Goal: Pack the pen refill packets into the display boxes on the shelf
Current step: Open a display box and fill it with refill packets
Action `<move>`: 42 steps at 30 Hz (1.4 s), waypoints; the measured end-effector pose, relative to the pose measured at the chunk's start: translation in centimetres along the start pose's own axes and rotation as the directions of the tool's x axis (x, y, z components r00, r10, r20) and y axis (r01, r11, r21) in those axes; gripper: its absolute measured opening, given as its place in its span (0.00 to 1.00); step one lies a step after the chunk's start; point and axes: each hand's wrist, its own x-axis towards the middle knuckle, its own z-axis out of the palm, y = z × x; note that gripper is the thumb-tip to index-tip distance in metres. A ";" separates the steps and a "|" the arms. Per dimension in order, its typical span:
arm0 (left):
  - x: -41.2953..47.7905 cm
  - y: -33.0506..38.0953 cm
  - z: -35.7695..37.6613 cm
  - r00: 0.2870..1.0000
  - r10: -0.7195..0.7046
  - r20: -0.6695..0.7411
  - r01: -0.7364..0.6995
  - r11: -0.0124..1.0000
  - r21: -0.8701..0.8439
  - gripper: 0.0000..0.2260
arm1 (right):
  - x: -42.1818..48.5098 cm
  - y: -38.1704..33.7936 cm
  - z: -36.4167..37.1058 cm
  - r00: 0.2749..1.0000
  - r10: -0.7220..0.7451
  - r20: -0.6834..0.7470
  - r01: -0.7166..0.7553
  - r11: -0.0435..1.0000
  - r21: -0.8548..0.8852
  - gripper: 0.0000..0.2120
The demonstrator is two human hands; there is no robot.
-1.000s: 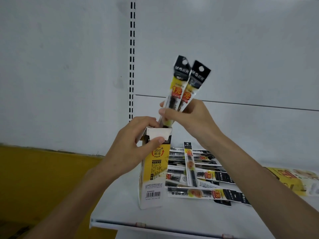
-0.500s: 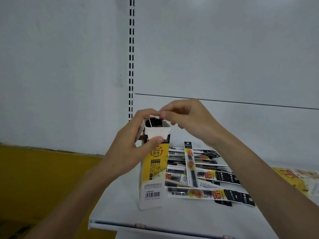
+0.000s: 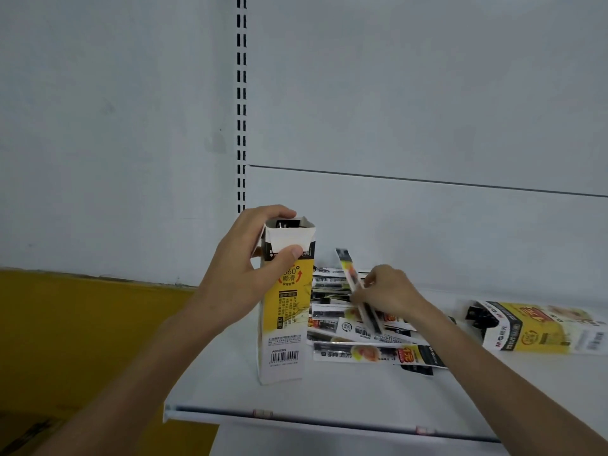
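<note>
A tall yellow and white display box (image 3: 287,324) stands upright on the white shelf (image 3: 345,393). My left hand (image 3: 245,274) grips its open top, thumb on the front flap, and dark packet tops show inside. To the right of the box lies a loose pile of pen refill packets (image 3: 371,352). My right hand (image 3: 388,292) is down at that pile and pinches one refill packet (image 3: 353,281), which is lifted at an angle above the others.
A second yellow display box (image 3: 539,327) lies on its side at the right of the shelf. A slotted upright (image 3: 241,103) runs up the white back panel. The shelf's front edge (image 3: 296,414) is close below. A yellow wall (image 3: 82,330) is at the lower left.
My right hand pushed two packets down into the box, let them go, then dropped to the pile and took hold of another packet. My left hand kept its grip on the box top.
</note>
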 end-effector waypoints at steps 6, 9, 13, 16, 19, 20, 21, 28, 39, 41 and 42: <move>-0.1 0.3 0.0 1.000 -0.020 -0.010 0.020 1.000 -0.009 0.13 | 0.3 0.1 -2.1 0.989 -0.099 -0.106 0.102 0.994 0.026 0.03; -0.1 0.3 0.0 1.000 -0.021 -0.009 0.021 1.000 -0.010 0.11 | 0.2 0.7 -1.5 0.983 -0.176 -0.045 0.160 0.957 -0.244 0.03; -0.1 0.2 0.0 1.000 -0.018 -0.007 0.018 1.000 -0.002 0.10 | 0.0 1.8 -0.1 0.979 -0.202 -0.038 0.181 0.937 -0.299 0.11; -0.2 0.1 -0.1 1.000 -0.026 -0.008 0.025 0.999 -0.029 0.09 | 0.2 2.1 0.0 0.951 -0.283 -0.122 0.225 0.909 -0.350 0.02; -0.3 0.2 -0.2 1.000 -0.023 -0.003 0.023 0.999 -0.029 0.08 | 0.6 1.9 -0.6 0.923 -0.341 -0.181 0.291 0.922 -0.253 0.03; -0.3 0.2 -0.2 1.000 -0.023 -0.002 0.023 0.999 -0.029 0.08 | 0.6 1.7 -0.8 0.911 -0.361 -0.201 0.313 0.920 -0.234 0.02; -0.3 0.3 -0.2 1.000 -0.025 -0.001 0.025 0.999 -0.030 0.08 | 0.7 1.6 -1.0 0.893 -0.388 -0.227 0.337 0.912 -0.234 0.01; -0.2 0.5 -0.2 0.999 -0.043 0.000 0.043 0.999 -0.027 0.10 | 0.5 0.8 -1.2 0.866 -0.453 -0.213 0.429 0.891 -0.151 0.09; 0.0 0.5 -0.4 1.000 -0.027 0.015 0.027 1.000 -0.002 0.11 | 0.6 1.6 0.1 0.951 -0.267 -0.156 0.251 0.961 -0.117 0.15; 0.0 0.5 -0.4 1.000 -0.018 0.011 0.018 1.000 0.006 0.10 | 0.9 1.5 -0.4 0.931 -0.282 -0.233 0.279 0.959 -0.047 0.09; 0.1 0.4 -0.4 1.000 -0.017 0.011 0.016 1.000 0.013 0.09 | 1.0 1.3 -0.7 0.913 -0.284 -0.294 0.298 0.954 0.003 0.07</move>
